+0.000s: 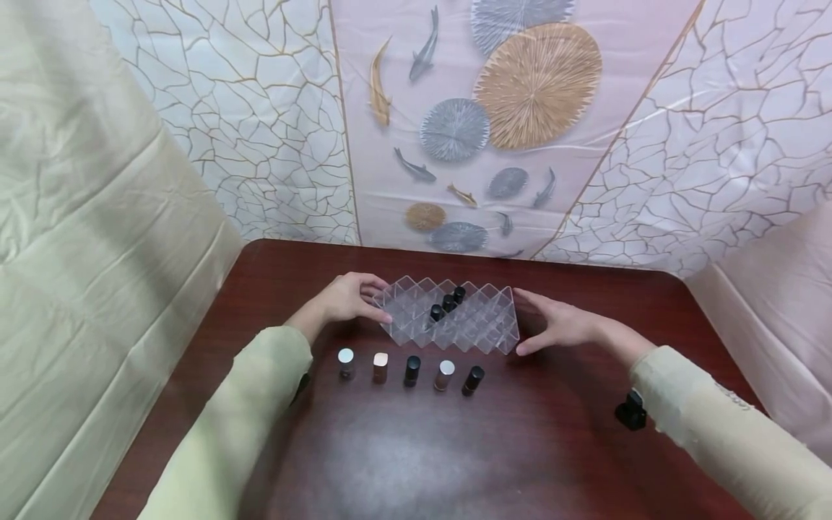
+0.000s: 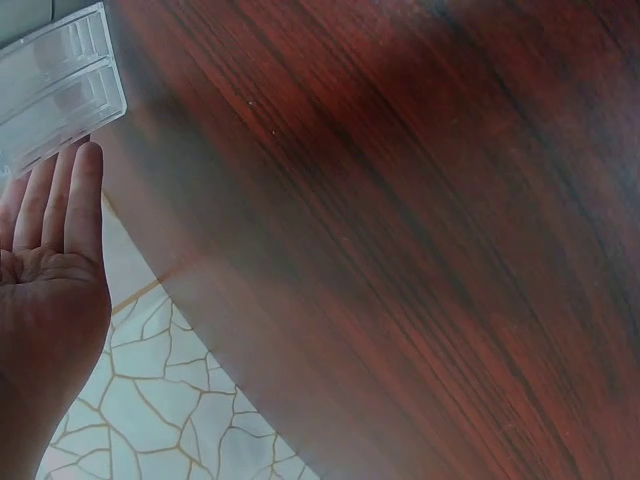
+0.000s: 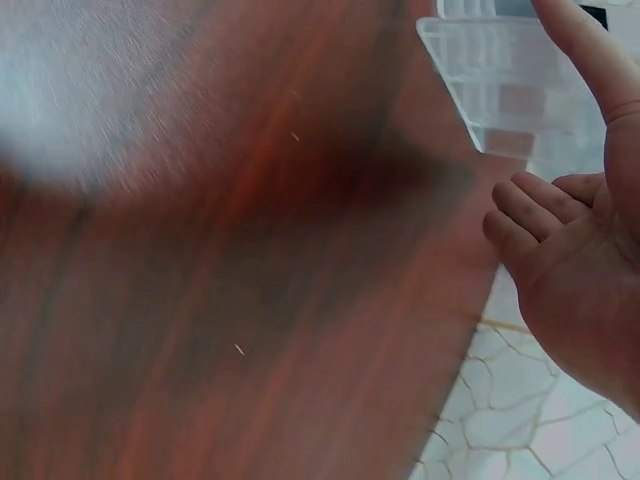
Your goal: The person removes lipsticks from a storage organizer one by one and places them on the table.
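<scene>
A clear acrylic lipstick organizer with diamond-shaped compartments stands on the table. Three black-capped lipsticks sit in a slanting line near its middle. At the organizer's left end, my left hand has its thumb at the front and its fingers toward the back. Those fingers look straight in the left wrist view, with the tips right at the clear wall. My right hand spreads thumb and fingers around the right end. In the right wrist view its fingertips are close beside the organizer's corner.
Several lipsticks stand in a row in front of the organizer: a silver-capped one, a rose-gold one, a black one, another silver-capped one and a black one. Patterned cloth hangs behind the dark red table.
</scene>
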Action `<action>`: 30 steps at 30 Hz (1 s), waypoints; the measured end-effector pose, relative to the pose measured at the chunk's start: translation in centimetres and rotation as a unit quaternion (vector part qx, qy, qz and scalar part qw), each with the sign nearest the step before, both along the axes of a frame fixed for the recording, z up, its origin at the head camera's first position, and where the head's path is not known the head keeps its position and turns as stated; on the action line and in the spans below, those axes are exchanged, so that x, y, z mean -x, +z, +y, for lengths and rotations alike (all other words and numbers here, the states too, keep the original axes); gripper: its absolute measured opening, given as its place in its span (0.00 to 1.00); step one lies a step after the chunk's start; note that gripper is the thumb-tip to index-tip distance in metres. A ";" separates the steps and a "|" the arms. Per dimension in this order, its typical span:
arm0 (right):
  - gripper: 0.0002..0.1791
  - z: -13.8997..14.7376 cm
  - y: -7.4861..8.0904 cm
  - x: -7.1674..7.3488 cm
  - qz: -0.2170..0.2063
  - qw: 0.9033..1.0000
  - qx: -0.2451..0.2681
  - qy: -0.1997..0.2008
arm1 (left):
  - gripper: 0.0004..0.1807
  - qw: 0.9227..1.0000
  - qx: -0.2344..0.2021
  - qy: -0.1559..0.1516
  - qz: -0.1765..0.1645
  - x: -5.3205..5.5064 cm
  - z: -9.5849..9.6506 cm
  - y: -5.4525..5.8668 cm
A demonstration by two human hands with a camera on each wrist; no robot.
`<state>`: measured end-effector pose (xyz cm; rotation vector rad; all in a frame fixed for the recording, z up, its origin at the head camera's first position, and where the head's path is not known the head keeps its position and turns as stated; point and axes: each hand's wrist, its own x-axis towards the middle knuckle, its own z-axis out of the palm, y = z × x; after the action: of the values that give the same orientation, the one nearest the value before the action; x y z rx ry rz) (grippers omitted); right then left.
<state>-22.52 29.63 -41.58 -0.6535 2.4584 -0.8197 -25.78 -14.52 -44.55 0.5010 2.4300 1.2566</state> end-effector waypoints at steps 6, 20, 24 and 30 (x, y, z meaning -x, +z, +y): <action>0.66 0.4 1.7 0.2 0.020 1.000 -0.010 0.010 | 0.36 1.000 -0.003 0.007 -0.004 -0.3 0.1 0.2; 0.60 -2.2 4.9 1.2 0.106 0.993 -0.043 0.035 | 0.36 1.000 -0.006 0.008 -0.009 -0.2 0.1 0.1; 0.56 -3.9 5.8 1.5 0.133 0.988 -0.053 0.053 | 0.36 1.000 -0.007 0.007 -0.008 -0.3 0.1 0.2; 0.51 -7.0 6.7 1.7 0.162 0.980 -0.056 0.097 | 0.36 1.000 -0.013 0.006 -0.010 -0.4 0.1 0.3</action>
<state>-24.26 22.59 -34.87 -1.0364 2.6469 -0.5273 -25.41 -14.39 -44.20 0.4802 2.4066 1.2934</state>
